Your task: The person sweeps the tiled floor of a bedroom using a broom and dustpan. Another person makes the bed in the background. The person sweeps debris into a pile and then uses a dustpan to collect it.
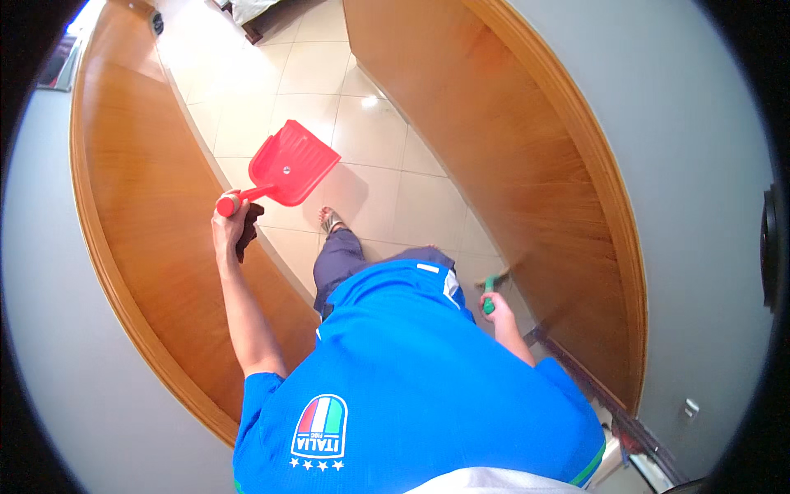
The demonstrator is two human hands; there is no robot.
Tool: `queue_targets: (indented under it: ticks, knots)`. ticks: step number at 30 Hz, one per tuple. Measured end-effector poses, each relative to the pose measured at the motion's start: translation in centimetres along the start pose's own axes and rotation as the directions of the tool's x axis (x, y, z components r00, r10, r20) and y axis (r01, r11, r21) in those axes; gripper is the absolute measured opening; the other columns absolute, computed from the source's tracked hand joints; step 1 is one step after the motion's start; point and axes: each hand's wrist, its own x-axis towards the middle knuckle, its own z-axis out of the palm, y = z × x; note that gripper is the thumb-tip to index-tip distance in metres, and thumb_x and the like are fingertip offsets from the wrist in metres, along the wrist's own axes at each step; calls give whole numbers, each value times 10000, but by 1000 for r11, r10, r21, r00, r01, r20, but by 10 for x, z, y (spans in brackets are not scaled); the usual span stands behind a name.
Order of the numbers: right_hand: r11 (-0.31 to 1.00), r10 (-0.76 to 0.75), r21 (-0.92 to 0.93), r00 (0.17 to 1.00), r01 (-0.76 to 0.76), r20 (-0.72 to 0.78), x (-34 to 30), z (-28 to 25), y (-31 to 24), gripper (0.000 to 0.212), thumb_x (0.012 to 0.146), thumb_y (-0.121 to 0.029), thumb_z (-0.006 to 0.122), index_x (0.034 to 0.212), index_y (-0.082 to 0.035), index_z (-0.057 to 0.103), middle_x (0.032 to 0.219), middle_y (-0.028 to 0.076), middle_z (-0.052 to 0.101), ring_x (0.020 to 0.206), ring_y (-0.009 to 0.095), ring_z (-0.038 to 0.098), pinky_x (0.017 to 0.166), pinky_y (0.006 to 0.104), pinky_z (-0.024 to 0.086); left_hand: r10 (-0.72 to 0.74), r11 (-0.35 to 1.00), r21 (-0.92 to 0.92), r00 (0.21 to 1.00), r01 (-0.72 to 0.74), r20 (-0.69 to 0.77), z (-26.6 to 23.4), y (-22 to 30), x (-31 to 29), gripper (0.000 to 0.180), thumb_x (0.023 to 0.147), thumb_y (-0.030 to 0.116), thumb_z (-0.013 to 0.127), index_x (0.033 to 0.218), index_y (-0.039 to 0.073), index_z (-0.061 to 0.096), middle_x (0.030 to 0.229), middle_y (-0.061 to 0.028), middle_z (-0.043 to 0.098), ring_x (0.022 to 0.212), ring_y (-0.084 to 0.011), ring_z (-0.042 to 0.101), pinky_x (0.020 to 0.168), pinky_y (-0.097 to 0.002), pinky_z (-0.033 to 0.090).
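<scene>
My left hand (228, 230) is wrapped round the handle of a red plastic dustpan (300, 156), lifted off to my left with its pan above the floor. A dark brown cloth-like thing (248, 234) hangs beside the same hand; whether my fingers hold it too, I cannot make out. Low by my right side, my right hand (499, 311) is closed on the green handle of a small brush (490, 286). The brush's pale head points forward, close to the right wooden panel, and is partly blurred.
Wooden panels stand on both sides, the left panel (132, 181) and the right panel (527, 148). Pale floor tiles (309, 70) run between them. My sandalled foot (330, 221) is stepping ahead. A furniture leg (252, 33) shows at the far end. A dark rail (609, 403) lies behind my right arm.
</scene>
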Motion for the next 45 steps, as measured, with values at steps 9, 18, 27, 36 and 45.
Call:
queue_targets:
  ticks: [9,18,27,36,45]
  knots:
    - [992,-56,-91,955,86,291,-49,-14,-4,129,874,-108,585,834,-69,469,598,28,517,470,140,505,414,258,416,86,963,241,985,-120,149,25,38,-65,369,916,185,631,1258,63,572,812,-62,717,630,-116,632,553,-286,521]
    - [920,-361,-66,900,387,243,-95,56,74,99,829,-106,577,828,-63,488,564,59,532,436,187,528,401,344,446,43,955,261,935,-142,352,27,49,-110,355,942,170,593,1285,90,544,779,-74,696,519,-102,547,432,-262,423]
    - [914,-370,-184,929,361,-17,-125,78,91,186,770,-37,571,920,-53,462,564,90,543,408,209,548,373,367,456,-59,886,417,842,-204,537,80,78,-55,284,927,137,555,1200,59,567,708,-49,666,465,-90,518,385,-245,400]
    - [913,-396,-147,914,381,-85,-190,135,93,213,805,-32,575,989,-72,474,584,60,531,444,172,536,380,347,455,111,630,495,701,-598,705,151,58,49,335,795,217,676,1114,124,630,857,-209,699,836,-372,695,701,-448,546]
    - [834,-393,-451,916,317,-84,-214,206,113,786,815,-70,599,1526,-196,288,616,57,573,474,174,572,424,346,491,215,590,378,589,-714,779,203,23,56,364,805,264,694,1123,112,601,898,-267,679,889,-464,657,772,-517,520]
